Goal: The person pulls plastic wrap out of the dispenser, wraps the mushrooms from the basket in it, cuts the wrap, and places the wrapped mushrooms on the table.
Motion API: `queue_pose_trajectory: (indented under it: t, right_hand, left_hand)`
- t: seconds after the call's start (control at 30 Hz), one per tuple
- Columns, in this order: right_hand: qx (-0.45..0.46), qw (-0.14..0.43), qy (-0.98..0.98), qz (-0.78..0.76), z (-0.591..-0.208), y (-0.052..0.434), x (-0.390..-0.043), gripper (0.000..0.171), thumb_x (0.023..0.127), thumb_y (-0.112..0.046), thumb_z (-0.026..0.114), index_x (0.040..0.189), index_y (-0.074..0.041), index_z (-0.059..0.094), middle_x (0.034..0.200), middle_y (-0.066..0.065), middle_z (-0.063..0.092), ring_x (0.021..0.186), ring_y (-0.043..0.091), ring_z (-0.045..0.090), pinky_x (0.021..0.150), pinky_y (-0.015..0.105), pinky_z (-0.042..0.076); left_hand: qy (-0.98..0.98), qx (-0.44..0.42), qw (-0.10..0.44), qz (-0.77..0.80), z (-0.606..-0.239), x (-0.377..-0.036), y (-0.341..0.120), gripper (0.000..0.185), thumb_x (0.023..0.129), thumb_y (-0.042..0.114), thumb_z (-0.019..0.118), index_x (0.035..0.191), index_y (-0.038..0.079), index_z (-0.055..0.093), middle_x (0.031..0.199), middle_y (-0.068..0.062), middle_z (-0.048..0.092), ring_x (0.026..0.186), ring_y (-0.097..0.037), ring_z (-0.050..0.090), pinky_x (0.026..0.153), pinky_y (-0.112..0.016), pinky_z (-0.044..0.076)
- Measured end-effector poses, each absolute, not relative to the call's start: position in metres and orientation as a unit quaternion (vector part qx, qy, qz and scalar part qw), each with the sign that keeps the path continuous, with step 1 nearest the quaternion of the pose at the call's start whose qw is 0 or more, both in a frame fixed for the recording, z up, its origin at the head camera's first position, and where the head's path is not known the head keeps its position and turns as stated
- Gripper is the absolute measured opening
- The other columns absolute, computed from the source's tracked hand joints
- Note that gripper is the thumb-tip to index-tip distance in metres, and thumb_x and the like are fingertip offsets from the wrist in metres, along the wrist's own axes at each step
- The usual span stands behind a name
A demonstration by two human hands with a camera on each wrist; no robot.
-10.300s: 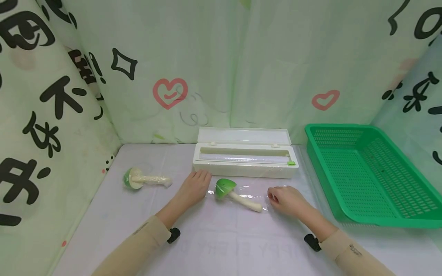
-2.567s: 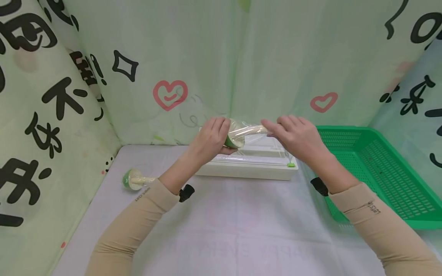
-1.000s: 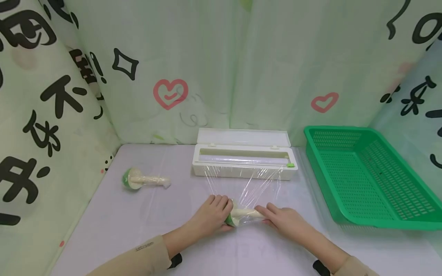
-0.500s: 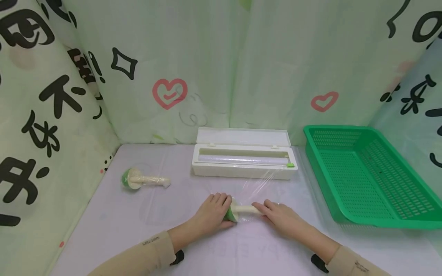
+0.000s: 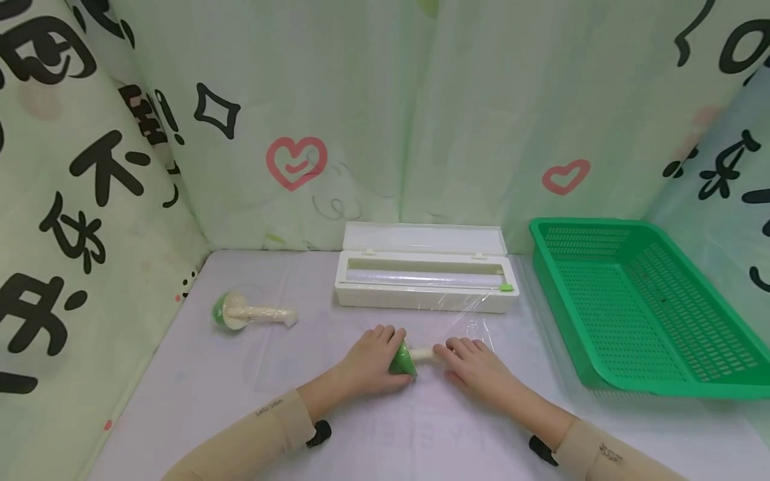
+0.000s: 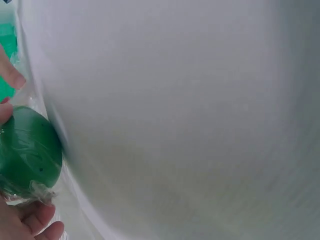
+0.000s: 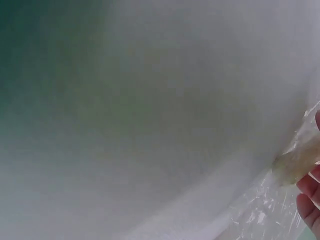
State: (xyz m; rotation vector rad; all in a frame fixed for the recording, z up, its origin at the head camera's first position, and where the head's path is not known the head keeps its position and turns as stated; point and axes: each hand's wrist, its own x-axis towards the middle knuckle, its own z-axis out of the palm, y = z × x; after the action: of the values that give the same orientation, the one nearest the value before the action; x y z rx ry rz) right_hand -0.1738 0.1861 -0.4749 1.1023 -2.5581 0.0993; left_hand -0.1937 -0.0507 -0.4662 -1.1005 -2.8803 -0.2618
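A toy mushroom with a green cap and a pale stem lies on its side between the hands, wrapped in cling film. My left hand grips the cap, fingers over the top and thumb on the near side. The left wrist view shows shiny film over the cap. My right hand holds the stem, covering most of it in the head view. In the right wrist view, loose film surrounds the stem's end. Thin film runs from there toward the white dispenser.
The dispenser stands at the back with its lid raised, a film roll inside and a green slider at its right. A second wrapped mushroom lies left on the white table. A green basket stands right.
The mushroom was lying on film, then was raised over the dispenser and brought back down. Recently it has turned, showing more green, and both hands have shifted slightly toward the dispenser.
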Motion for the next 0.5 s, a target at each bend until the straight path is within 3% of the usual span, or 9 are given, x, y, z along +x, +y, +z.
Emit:
queue_pose_trajectory:
  t: [0.2,0.37,0.5]
  right_hand:
    - [0.402,0.164,-0.9,0.036,-0.472,0.18,-0.189,0.027,0.074,-0.008,0.071,0.096,-0.011,0.056,0.078,0.001,0.046,0.067,0.017,0.047,0.059,0.029,0.04]
    - [0.408,0.112,-0.903,0.075,-0.465,0.18,-0.201,0.021,0.075,-0.005,0.069,0.094,-0.008,0.06,0.077,0.0,0.051,0.065,0.017,0.052,0.06,0.031,0.044]
    - [0.395,0.057,-0.911,0.102,-0.462,0.181,-0.209,0.019,0.079,-0.003,0.066,0.097,-0.006,0.063,0.08,0.0,0.057,0.064,0.016,0.055,0.061,0.032,0.047]
  left_hand:
    - [-0.932,-0.343,0.016,-0.118,-0.467,-0.2,-0.052,0.073,0.079,0.054,0.057,0.129,0.004,0.04,0.114,-0.008,0.044,0.098,-0.019,0.042,0.086,-0.033,0.038]
    - [-0.928,-0.355,0.066,-0.089,-0.47,-0.201,-0.052,0.075,0.083,0.051,0.055,0.137,0.005,0.031,0.126,-0.011,0.04,0.113,-0.024,0.04,0.096,-0.037,0.033]
    - [-0.917,-0.377,0.127,-0.036,-0.47,-0.201,-0.05,0.067,0.084,0.049,0.056,0.134,0.01,0.034,0.129,-0.01,0.037,0.114,-0.023,0.039,0.094,-0.037,0.032]
